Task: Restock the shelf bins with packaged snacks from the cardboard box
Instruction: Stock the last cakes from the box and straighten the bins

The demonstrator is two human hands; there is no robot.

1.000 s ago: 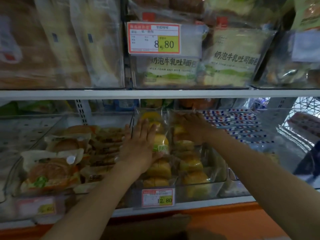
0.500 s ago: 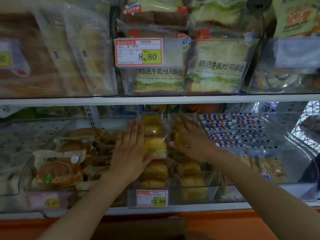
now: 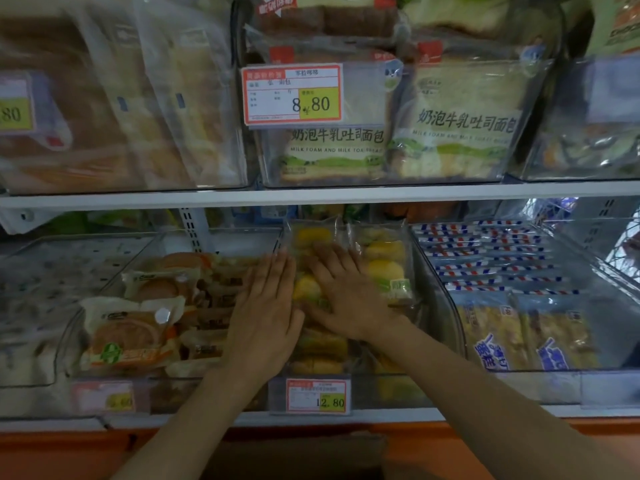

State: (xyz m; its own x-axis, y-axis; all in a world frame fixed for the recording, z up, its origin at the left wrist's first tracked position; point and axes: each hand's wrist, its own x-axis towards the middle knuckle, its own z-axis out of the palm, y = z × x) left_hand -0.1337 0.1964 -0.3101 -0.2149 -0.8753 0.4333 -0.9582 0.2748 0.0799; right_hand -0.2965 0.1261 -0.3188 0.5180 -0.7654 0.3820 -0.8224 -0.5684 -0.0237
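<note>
The pack of yellow buns (image 3: pixel 310 237) lies in the middle bin (image 3: pixel 434 306) on the lower shelf, its long axis running front to back, tilted up toward the rear. Your right hand (image 3: pixel 346 296) is the nearer one: it lies flat on the pack's face, fingers straight and slightly spread, pointing back and to the left, gripping nothing. Your left hand (image 3: pixel 266 313) lies just beside the pack's left edge, fingers straight and together along the bin's left side, also holding nothing. A second pack (image 3: pixel 386 261) sits touching on the right. The next move looks like a push rearward and down along that axis. The price tag (image 3: pixel 317 396) marks the bin front; what appears to be the cardboard box (image 3: pixel 294 455) sits below.
</note>
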